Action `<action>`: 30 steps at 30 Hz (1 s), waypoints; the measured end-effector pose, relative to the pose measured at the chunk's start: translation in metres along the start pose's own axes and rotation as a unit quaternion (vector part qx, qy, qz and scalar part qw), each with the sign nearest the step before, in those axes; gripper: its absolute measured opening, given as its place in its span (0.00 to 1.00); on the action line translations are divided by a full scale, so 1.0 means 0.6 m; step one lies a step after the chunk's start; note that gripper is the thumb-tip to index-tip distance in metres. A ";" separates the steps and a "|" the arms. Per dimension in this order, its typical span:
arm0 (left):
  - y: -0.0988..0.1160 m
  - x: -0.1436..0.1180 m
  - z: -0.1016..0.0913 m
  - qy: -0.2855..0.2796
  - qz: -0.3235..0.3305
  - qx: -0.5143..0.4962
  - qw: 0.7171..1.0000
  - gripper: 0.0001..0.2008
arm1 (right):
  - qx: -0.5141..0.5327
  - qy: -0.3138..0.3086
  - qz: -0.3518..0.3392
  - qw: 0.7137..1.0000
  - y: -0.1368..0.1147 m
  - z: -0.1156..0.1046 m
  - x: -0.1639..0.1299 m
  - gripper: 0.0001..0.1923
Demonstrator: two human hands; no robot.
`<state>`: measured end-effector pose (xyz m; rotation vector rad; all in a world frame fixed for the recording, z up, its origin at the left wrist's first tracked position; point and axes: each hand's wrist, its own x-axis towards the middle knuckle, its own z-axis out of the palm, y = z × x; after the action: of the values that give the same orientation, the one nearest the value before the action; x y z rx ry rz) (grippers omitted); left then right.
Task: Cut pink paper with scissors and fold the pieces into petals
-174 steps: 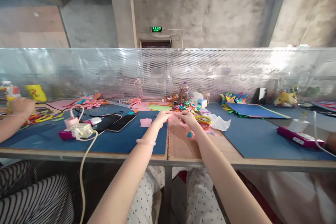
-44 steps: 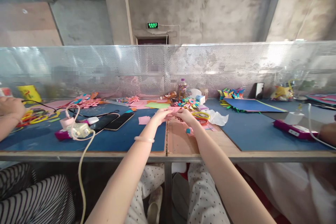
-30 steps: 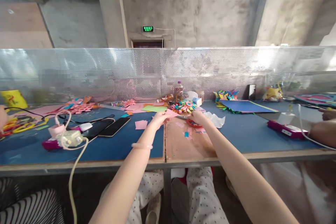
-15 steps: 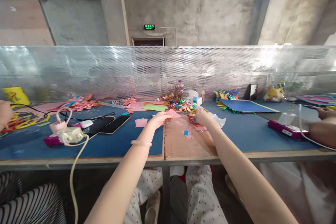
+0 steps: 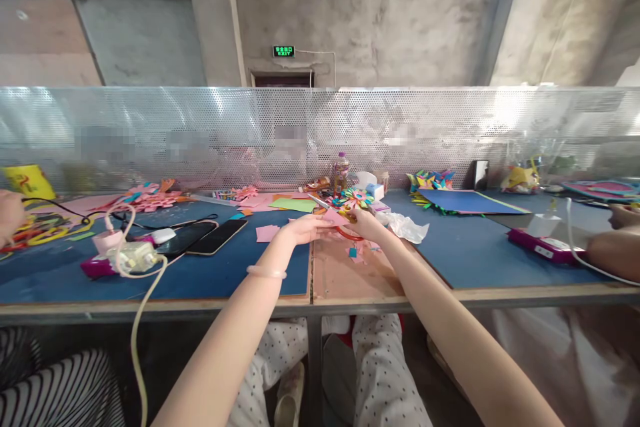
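Note:
My left hand point(image 5: 306, 229) pinches a small piece of pink paper point(image 5: 336, 217) above the bare wooden strip of the table. Close against it on the right, my right hand point(image 5: 364, 223) is closed around a pair of scissors point(image 5: 319, 200). Their blade points up and left behind the pink paper, and a red handle loop shows below my fingers. Small pink scraps and a blue scrap point(image 5: 353, 253) lie under my hands. Just beyond is a multicoloured paper flower point(image 5: 358, 199). Pink paper squares point(image 5: 267, 233) rest left of my left hand.
A black phone point(image 5: 218, 237) and a power strip with cables point(image 5: 135, 257) lie on the left. Behind my hands stand a bottle point(image 5: 341, 173) and crumpled white plastic point(image 5: 409, 228). Blue sheets point(image 5: 467, 201) lie right. Other people's hands show at both edges.
My right hand has moved left with the scissors, up to the pink paper. The blade now shows behind the paper. My left hand stays almost in place.

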<state>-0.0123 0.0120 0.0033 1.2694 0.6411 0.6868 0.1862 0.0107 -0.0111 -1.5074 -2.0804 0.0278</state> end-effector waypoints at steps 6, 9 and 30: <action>-0.009 0.008 0.007 -0.037 0.029 0.004 0.999 0.10 | 0.013 -0.007 -0.004 1.000 0.011 0.014 0.008 0.15; -0.012 0.014 0.003 -0.020 0.050 0.023 0.998 0.10 | 0.005 0.029 0.014 0.999 0.005 0.020 0.007 0.20; -0.007 0.002 0.009 -0.051 0.005 0.084 0.995 0.10 | -0.105 0.012 -0.055 0.993 -0.003 0.001 -0.011 0.32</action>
<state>-0.0071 0.0089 0.0003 1.4535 0.6192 0.5810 0.1858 0.0044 -0.0137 -1.5015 -2.1995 -0.2554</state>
